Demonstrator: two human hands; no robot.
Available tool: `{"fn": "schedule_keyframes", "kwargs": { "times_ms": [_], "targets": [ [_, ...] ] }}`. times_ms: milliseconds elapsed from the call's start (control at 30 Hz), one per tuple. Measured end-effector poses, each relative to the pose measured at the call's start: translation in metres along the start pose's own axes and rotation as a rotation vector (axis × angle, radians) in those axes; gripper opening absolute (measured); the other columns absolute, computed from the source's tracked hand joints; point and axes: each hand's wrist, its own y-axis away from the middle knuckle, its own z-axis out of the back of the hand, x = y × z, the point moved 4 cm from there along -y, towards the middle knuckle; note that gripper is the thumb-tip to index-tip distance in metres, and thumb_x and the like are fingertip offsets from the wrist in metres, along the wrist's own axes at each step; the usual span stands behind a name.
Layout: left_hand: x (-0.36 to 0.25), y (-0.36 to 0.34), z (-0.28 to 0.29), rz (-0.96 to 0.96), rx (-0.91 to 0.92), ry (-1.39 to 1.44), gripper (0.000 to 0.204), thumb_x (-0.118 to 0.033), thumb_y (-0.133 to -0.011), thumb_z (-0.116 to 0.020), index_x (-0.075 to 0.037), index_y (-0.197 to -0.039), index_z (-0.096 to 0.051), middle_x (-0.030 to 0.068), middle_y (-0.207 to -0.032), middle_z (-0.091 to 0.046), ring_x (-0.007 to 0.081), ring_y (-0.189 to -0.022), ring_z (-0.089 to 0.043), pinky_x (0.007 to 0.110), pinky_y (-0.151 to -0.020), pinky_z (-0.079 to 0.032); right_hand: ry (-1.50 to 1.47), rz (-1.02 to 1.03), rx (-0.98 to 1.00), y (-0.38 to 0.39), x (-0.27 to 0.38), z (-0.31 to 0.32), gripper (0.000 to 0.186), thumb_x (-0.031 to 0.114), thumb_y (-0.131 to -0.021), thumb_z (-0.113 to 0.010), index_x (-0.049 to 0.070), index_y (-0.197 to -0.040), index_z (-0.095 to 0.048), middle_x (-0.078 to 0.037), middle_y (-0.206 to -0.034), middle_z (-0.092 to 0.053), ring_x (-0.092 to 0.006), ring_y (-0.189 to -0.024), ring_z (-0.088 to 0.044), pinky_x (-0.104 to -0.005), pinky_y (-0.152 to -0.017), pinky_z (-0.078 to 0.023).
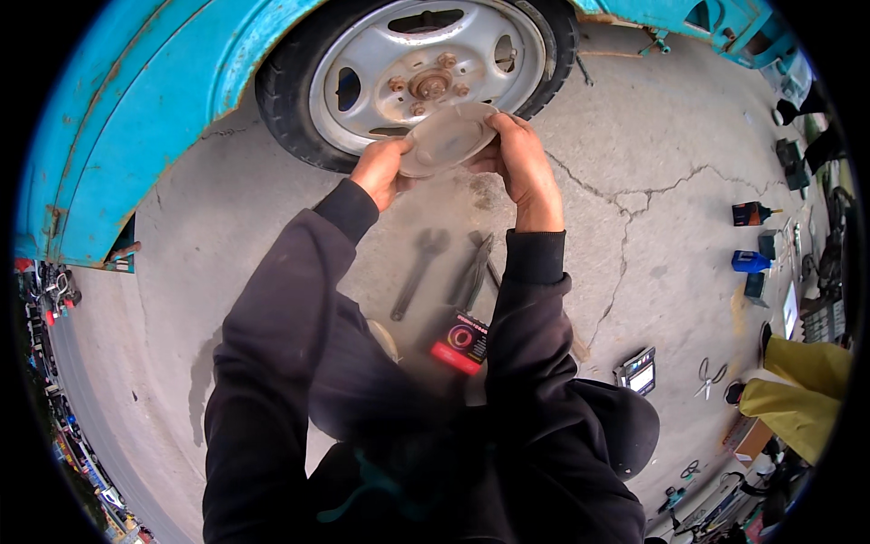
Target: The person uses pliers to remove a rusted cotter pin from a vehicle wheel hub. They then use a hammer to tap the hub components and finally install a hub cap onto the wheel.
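Observation:
Both hands hold a shallow, round, dull grey hubcap (pixel 449 138) in front of the wheel (pixel 362 54). My left hand (pixel 381 170) pinches its left edge, thumb on top. On the right edge, my right hand (pixel 518 163) grips with the thumb above and the fingers curled below. Behind the cap, the silver wheel shows a rusty hub (pixel 431 85) with several rusty nuts. Part of the lower rim is hidden by the cap. Below my hands, an open-ended wrench (pixel 420 274) and a dark long-handled tool (pixel 473 281), perhaps pliers, lie on the concrete.
A turquoise, rust-edged vehicle body (pixel 136 109) arches over the wheel. Near my knees lies a black-and-red box (pixel 460 343). To the right are scissors (pixel 710 377), a small device (pixel 636 370), a blue bottle (pixel 750 261) and a person's yellow-green trouser leg (pixel 793 403).

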Motion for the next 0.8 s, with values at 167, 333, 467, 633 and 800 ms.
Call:
{"fn": "schedule_keyframes", "kwargs": {
  "times_ms": [167, 333, 467, 633, 800],
  "targets": [
    [-0.007, 0.022, 0.005, 0.029, 0.064, -0.018, 0.038, -0.021, -0.109, -0.036, -0.003, -0.135, -0.056, 0.0078, -0.108, -0.075, 0.0114, -0.079, -0.068, 0.022, -0.057, -0.039, -0.105, -0.049, -0.007, -0.022, -0.006, 0.005, 0.036, 0.024, -0.102, -0.048, -0.005, -0.116, -0.065, -0.014, -0.092, -0.072, -0.0226, -0.067, -0.07, -0.0321, -0.06, -0.058],
    [-0.021, 0.034, -0.006, 0.007, 0.096, 0.088, 0.037, -0.022, -0.109, -0.035, -0.003, -0.131, -0.057, 0.0084, -0.106, -0.077, 0.0106, -0.075, -0.066, 0.021, -0.056, -0.041, -0.104, -0.043, -0.1, -0.041, 0.003, 0.009, 0.037, 0.026, -0.102, -0.049, -0.001, -0.123, -0.063, -0.012, -0.084, -0.069, -0.0213, -0.059, -0.065, -0.0312, -0.059, -0.057],
    [-0.025, 0.027, -0.012, -0.019, 0.081, 0.202, 0.036, -0.021, -0.109, -0.034, -0.003, -0.131, -0.057, 0.011, -0.105, -0.077, 0.0116, -0.073, -0.066, 0.021, -0.054, -0.042, -0.044, -0.094, -0.104, -0.05, 0.011, 0.011, 0.048, 0.039, -0.105, -0.053, 0.001, -0.135, -0.058, -0.015, -0.093, -0.068, -0.0236, -0.065, -0.066, -0.0329, -0.066, -0.059],
    [-0.03, 0.019, -0.013, -0.066, 0.062, 0.24, 0.038, -0.022, -0.108, -0.034, -0.002, -0.126, -0.062, 0.0132, -0.1, -0.077, 0.0135, -0.072, -0.069, 0.024, -0.053, -0.046, -0.002, 0.065, 0.079, -0.009, 0.028, -0.017, 0.08, 0.048, -0.1, -0.066, 0.003, -0.156, -0.031, -0.023, -0.121, -0.065, -0.0327, -0.094, -0.074, -0.0399, -0.083, -0.061],
    [-0.027, 0.013, -0.007, -0.018, 0.088, 0.301, 0.041, -0.024, -0.107, -0.033, -0.002, -0.125, -0.063, 0.0127, -0.099, -0.077, 0.0151, -0.074, -0.071, 0.023, -0.055, -0.047, 0.054, 0.126, 0.167, -0.011, 0.022, -0.024, 0.086, 0.045, -0.097, -0.072, 0.004, -0.158, -0.028, -0.016, -0.138, -0.057, -0.0309, -0.108, -0.072, -0.0423, -0.093, -0.06]
  ]
}}
